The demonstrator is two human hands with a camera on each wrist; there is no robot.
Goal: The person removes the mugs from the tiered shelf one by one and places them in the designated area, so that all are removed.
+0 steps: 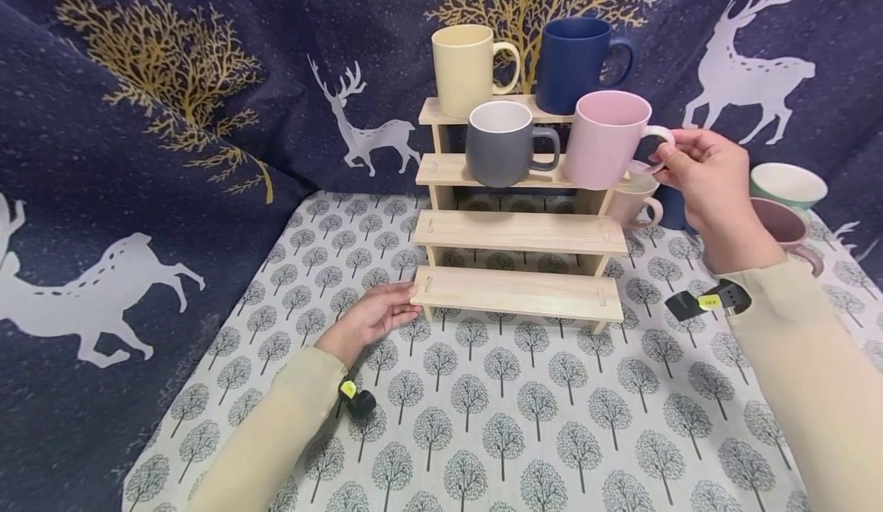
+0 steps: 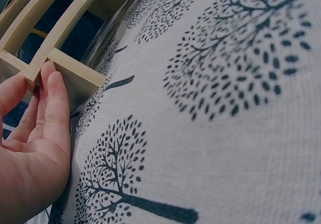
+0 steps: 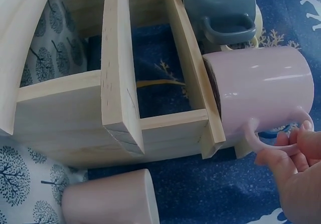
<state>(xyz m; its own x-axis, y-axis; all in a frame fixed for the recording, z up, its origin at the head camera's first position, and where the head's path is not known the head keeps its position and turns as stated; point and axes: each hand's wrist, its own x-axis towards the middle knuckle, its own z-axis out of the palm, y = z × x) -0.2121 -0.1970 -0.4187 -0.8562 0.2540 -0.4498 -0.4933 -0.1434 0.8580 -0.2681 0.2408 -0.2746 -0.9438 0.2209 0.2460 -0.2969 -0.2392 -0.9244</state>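
By its handle, my right hand (image 1: pixel 713 178) grips a pink mug (image 1: pixel 602 144), which is upright at the right end of the second-highest step of a wooden tiered rack (image 1: pixel 517 295). In the right wrist view the base of the mug is right at that board. My left hand (image 1: pixel 379 311) pinches the left end of the lowest board between thumb and fingers. Left of the pink mug, on the same step, stands a grey mug (image 1: pixel 498 153) with a white inside. A cream mug (image 1: pixel 461 71) and a navy mug (image 1: pixel 571 71) occupy the top step.
Right of the rack stands a dusty-pink mug (image 1: pixel 628 207), partly hidden by it. Farther right are a green cup (image 1: pixel 788 182) with a white inside and a mauve mug (image 1: pixel 781 224), partly behind my right forearm. A tree-print cloth (image 1: pixel 503 435) covers the table; a navy curtain (image 1: pixel 276 136) hangs behind.
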